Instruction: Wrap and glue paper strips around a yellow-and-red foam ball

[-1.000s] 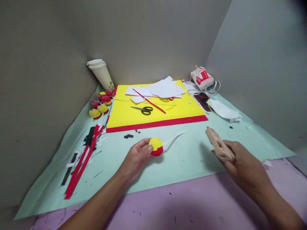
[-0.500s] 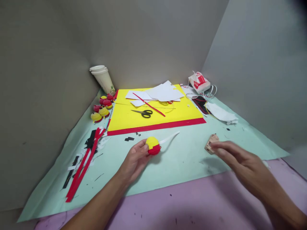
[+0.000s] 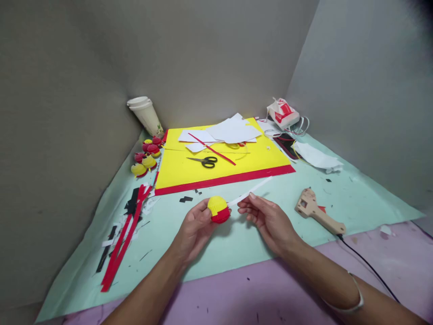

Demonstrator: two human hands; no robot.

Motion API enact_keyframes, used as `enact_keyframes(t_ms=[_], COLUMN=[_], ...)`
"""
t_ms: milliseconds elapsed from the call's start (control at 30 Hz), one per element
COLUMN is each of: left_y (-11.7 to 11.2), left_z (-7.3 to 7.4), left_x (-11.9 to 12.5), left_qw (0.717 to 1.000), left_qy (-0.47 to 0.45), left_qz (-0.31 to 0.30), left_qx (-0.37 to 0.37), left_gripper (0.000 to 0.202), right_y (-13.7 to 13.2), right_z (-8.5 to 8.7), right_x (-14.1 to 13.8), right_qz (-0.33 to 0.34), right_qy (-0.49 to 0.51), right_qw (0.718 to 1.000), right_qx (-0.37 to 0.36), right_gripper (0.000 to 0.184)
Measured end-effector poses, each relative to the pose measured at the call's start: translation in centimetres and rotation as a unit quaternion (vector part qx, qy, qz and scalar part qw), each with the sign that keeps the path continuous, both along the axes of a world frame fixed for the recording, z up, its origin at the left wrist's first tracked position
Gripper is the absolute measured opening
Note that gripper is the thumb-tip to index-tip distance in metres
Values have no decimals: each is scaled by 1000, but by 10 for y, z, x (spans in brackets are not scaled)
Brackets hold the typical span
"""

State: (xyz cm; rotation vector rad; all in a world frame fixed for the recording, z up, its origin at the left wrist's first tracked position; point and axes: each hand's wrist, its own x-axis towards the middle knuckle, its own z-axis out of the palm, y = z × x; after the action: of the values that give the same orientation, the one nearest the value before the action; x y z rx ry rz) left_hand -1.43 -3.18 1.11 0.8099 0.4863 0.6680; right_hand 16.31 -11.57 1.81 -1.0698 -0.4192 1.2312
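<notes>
My left hand (image 3: 195, 225) is closed on a small ball (image 3: 218, 209) wound from paper strips, yellow on top and red below. A white paper strip (image 3: 249, 190) trails from the ball up to the right. My right hand (image 3: 267, 216) has its fingers pinched on that strip close to the ball. A beige glue gun (image 3: 316, 211) lies flat on the pale green sheet (image 3: 237, 234) to the right of my right hand, with its black cord (image 3: 368, 266) running toward me.
A yellow sheet over a red one (image 3: 223, 167) lies further back with black scissors (image 3: 204, 160), a red strip and white paper scraps (image 3: 230, 131). Several finished yellow-red balls (image 3: 146, 155) and stacked paper cups (image 3: 147, 115) sit at left. Red and black strips (image 3: 123, 234) lie at left.
My right hand has set the glue gun down on the green sheet and moved left to pinch the white strip beside the ball. The left hand has kept the ball.
</notes>
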Motion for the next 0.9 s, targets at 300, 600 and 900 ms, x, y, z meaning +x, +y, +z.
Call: enact_keyframes(t_ms=[300,600,900], left_y=[-1,-4,-7], left_z=[0,3,5], left_x=[0,3,2], left_qw=[1000,999,998], left_qy=[13,16,27], left_qz=[-17,-4,4], left_qx=[16,37,52], left_gripper=[38,44,42], right_y=[-5,-15,-21], right_z=[5,17,26], right_x=[0,-9,-13], right_qz=[-2,-4,-5], right_qy=[-75,-235,-271], right_qw=[997,972,962], right_qx=[1,-13,-13], right_gripper=[24,28,27])
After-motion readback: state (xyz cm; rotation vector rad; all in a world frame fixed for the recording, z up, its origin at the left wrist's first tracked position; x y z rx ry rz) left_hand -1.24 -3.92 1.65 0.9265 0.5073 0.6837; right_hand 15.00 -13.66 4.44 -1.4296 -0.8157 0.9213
